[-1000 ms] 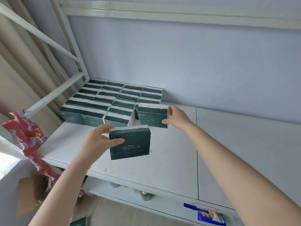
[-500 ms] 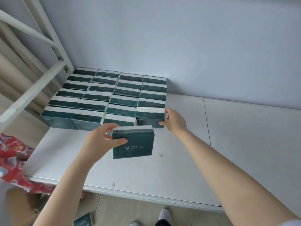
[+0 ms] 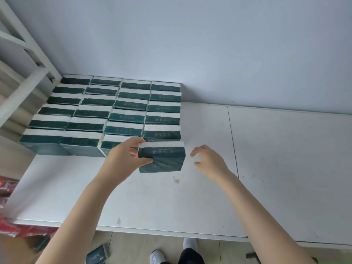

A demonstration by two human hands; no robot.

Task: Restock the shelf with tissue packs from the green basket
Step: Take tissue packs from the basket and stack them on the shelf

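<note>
Several dark green tissue packs [image 3: 106, 113] with white tops stand in neat rows on the white shelf [image 3: 209, 197], filling its back left corner. My left hand [image 3: 123, 159] grips one more tissue pack [image 3: 163, 159] by its left end, at the front of the rightmost column, just in front of the last pack [image 3: 162, 133] there. My right hand [image 3: 209, 161] hovers just right of the held pack with fingers loosely curled, touching nothing. The green basket shows only as a sliver [image 3: 339, 262] at the bottom right corner.
A white metal shelf frame [image 3: 24, 60] rises at the left. Red packaging [image 3: 11, 225] lies below the shelf's left front corner. A loose tissue pack [image 3: 96, 256] lies on the floor beside my shoes [image 3: 158, 256]. The shelf's right half is bare.
My left hand has carried the pack forward and right to the front of the rightmost column. My right hand has let go of the last pack there and drawn back to the right.
</note>
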